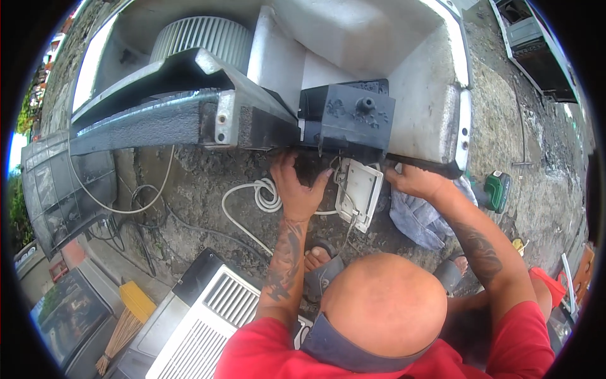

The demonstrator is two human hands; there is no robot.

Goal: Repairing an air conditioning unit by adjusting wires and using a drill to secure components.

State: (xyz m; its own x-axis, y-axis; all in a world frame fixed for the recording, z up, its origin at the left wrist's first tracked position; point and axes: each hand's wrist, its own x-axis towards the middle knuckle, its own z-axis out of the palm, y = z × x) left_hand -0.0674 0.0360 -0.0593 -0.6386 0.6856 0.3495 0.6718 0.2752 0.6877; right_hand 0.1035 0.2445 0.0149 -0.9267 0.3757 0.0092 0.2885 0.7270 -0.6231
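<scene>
A window air conditioner's open casing point(429, 82) stands in front of me, with a white blower wheel point(202, 38) and a grey metal bracket point(356, 117) inside. My left hand point(297, 187) reaches to the casing's lower edge below the bracket, thumb and fingers apart; some fingertips are hidden. Beside its thumb, a white rectangular panel point(363, 192) with thin wires hangs below the bracket. My right hand point(416, 181) is at the panel's right side, under the casing's edge. Its fingers are curled, and what they grip is hidden.
A grey cloth point(420, 218) lies below my right hand, near a green-and-black cordless tool point(497, 191). A coiled white cord point(268, 196) rests on the rough ground. At lower left are a white louvred front panel point(211, 316) and a broom point(117, 341). A dark grille point(69, 189) leans at left.
</scene>
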